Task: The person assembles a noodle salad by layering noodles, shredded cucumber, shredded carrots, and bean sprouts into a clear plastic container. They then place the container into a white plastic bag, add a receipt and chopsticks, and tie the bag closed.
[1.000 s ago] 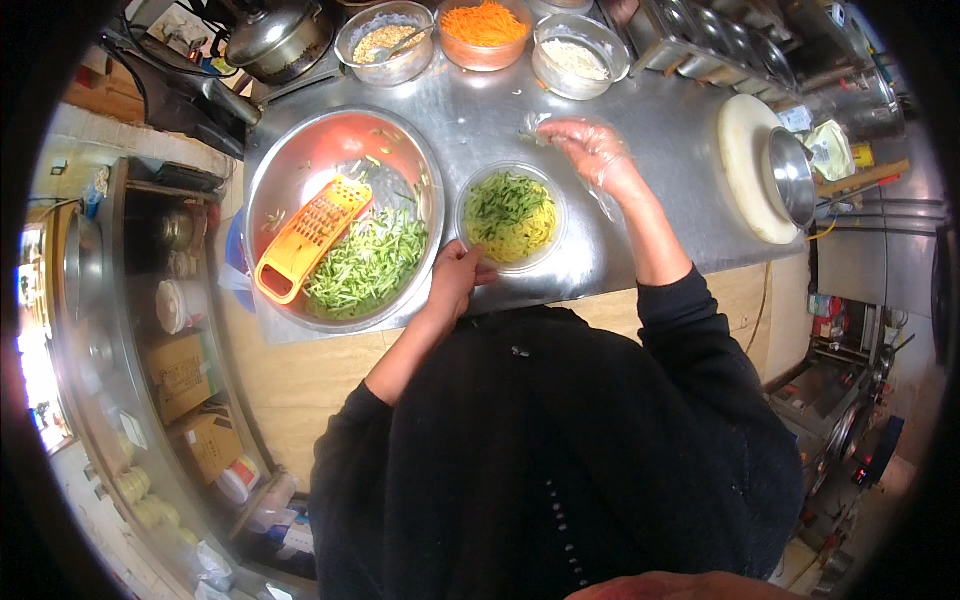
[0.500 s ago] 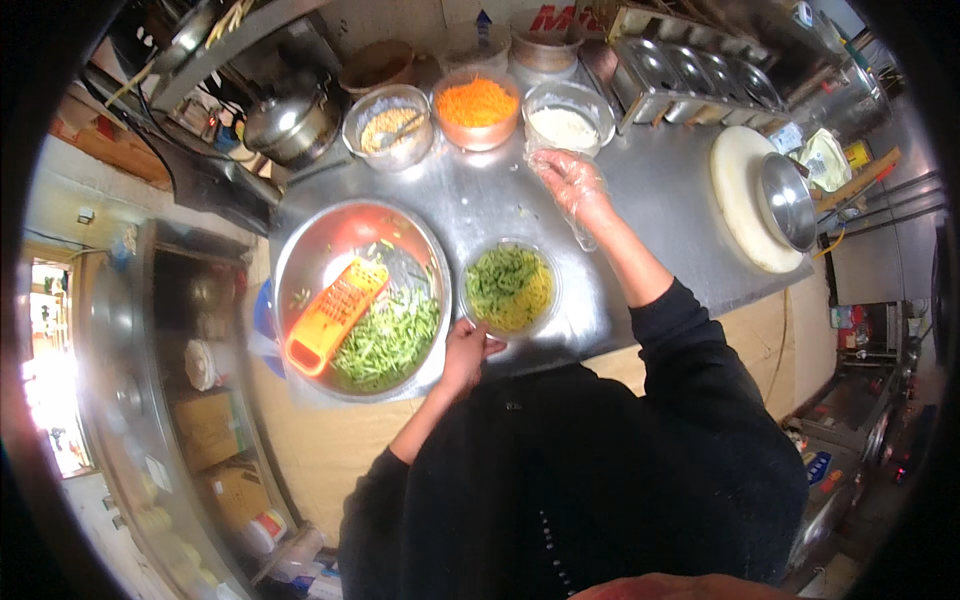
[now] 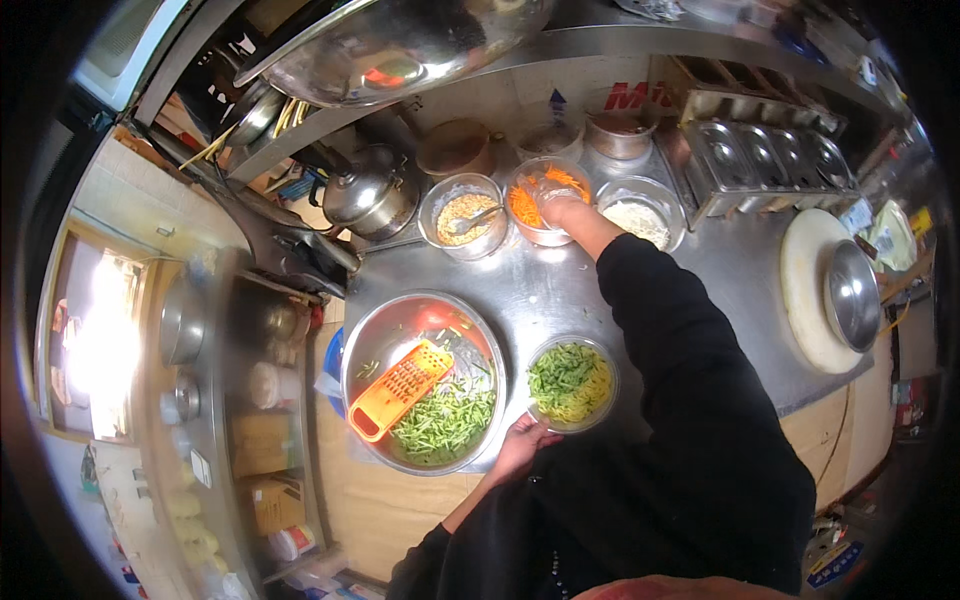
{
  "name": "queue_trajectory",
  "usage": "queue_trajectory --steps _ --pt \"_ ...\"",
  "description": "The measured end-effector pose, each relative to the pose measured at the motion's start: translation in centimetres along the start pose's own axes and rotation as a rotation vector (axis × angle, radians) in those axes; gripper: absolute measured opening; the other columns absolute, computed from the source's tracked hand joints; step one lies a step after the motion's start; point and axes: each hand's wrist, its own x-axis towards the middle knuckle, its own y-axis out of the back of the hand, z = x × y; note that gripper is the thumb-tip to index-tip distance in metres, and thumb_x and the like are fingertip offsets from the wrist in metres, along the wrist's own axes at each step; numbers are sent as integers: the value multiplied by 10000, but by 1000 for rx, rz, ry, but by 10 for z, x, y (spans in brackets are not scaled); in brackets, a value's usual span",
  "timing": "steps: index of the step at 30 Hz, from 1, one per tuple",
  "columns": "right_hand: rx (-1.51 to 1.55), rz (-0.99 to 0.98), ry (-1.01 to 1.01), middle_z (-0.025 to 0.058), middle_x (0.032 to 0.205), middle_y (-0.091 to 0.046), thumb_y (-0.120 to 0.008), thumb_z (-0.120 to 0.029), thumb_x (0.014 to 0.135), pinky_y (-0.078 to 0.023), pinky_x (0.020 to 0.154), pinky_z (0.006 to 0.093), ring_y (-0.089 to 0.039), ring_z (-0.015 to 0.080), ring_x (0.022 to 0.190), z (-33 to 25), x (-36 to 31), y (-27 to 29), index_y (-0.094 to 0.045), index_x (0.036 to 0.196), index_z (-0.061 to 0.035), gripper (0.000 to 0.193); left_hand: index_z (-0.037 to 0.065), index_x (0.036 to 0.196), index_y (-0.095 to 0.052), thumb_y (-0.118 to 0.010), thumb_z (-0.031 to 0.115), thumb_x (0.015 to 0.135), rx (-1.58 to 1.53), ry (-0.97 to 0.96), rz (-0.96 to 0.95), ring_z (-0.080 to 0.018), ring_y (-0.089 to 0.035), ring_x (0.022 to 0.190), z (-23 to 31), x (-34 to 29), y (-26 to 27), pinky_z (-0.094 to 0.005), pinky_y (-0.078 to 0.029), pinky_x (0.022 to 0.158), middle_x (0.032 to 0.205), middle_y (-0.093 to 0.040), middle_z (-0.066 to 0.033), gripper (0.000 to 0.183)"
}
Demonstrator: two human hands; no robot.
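My left hand pinches the lower left rim of a clear round bowl. In that bowl lie shredded green cucumber and yellow noodle-like strands. My right hand, in a thin clear plastic glove, is down in a bowl of shredded carrot; its fingertips are hidden among the shreds. To the left stands a large steel basin with a heap of shredded cucumber. An orange grater leans inside it.
Left of the carrot is a bowl of chopped nuts with a spoon; right of it, a bowl of white shreds. A lidded pot and lidded steel containers stand behind. At right a metal bowl rests against a round white board.
My right hand has moved left, from beside the bowl of white shreds into the carrot bowl. My left hand stays at the clear bowl. The whole view has shifted.
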Motion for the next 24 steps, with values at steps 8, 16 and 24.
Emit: queue_trajectory --steps 8,16,24 --pt "-316 -119 121 196 1140 -629 -576 -228 864 -490 898 426 -612 323 1072 15 7 14 -668 1072 -29 302 13 1184 -539 -484 146 987 23 -59 -7 -214 -634 978 -8 16 3 -359 -519 886 1117 -632 -124 245" --pt "-60 192 70 222 937 -667 -722 -357 774 -532 770 397 -654 356 845 45 3 26 -703 964 -25 383 14 1010 -568 -515 147 975 -3 -58 25 -193 -644 866 16 23 -16 -334 -540 812 951 -647 -99 148" --pt "1167 214 340 109 963 -692 -647 -88 851 -521 740 301 -649 188 853 40 -34 29 -678 979 16 167 44 824 -529 -564 178 956 24 -151 91 -141 -610 679 24 28 -24 -227 -494 635 762 -601 -62 190"
